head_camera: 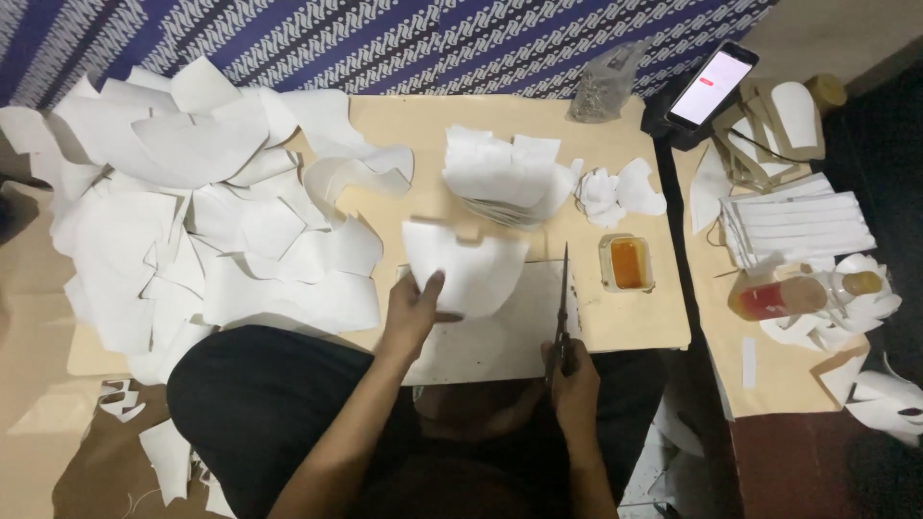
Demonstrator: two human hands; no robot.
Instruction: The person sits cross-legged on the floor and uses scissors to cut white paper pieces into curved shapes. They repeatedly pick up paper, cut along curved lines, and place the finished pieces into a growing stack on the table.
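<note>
White cut piece (468,269) lifted; scissors (563,308) upright.

Matt white paper on pale smooth board

The cut piece (466,269) and scrap heap (192,211) look matt paper; scissors (563,308) dull metal; phone (712,85) glossy; backdrop (385,38) patterned cloth

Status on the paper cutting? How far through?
Done: a stack of cut white pieces sits mid-board, with a big heap of offcuts to the left. In hand: the left hand holds one cut white piece; the right hand has scissors in its grip, blades up. Left: a white sheet lies flat under the hands.
</note>
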